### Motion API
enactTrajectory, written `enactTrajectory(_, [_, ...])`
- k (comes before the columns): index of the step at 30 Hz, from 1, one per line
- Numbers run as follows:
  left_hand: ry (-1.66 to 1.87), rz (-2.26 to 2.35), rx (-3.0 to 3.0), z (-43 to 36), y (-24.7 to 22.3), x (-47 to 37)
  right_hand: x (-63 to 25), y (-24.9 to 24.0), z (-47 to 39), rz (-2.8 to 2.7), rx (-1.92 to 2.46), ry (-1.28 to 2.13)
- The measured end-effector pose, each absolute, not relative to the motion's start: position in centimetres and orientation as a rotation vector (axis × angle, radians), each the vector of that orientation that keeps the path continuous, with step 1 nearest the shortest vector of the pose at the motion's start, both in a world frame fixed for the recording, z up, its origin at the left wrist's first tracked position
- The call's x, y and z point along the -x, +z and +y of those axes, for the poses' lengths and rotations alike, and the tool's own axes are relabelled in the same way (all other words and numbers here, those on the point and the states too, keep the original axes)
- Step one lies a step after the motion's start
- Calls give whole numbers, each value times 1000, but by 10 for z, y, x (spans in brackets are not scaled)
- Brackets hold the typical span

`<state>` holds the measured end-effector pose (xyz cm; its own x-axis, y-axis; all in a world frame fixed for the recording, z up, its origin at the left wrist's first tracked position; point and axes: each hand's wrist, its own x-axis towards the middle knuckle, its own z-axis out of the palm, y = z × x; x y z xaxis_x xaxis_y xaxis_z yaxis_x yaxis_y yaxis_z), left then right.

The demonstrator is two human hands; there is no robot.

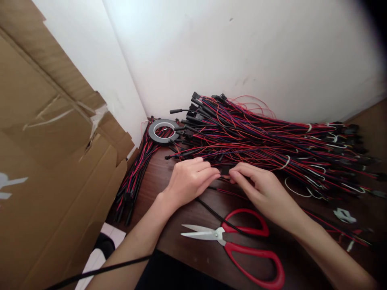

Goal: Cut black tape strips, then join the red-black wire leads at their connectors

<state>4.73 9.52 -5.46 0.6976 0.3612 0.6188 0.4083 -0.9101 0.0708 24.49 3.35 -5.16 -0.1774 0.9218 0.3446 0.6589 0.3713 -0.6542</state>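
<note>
My left hand (192, 179) is closed in a pinch near the middle, its fingertips on a thin dark wire. Just to its right, my right hand (256, 183) pinches the edge of a small black piece (225, 170) that shows between the two hands. A black cable (211, 210) runs from under my left hand toward the scissors. Below the hands lie red-handled scissors (219, 234) with their blades slightly apart, pointing left. Behind the hands is a large pile of red and black wires (242, 133) with black connectors.
A roll of dark tape (163, 140) rests on a smaller wire bundle (136, 173) at the left of the brown table (160, 173). A cardboard box (54, 153) stands at the left. White walls (242, 48) rise behind. White ties (344, 215) lie at the right.
</note>
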Motion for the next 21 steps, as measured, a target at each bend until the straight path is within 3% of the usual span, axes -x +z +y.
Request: enactTrajectory(21, [-1060, -696, 2945, 94, -56, -46, -243, -49, 30, -1848, 1470, 509])
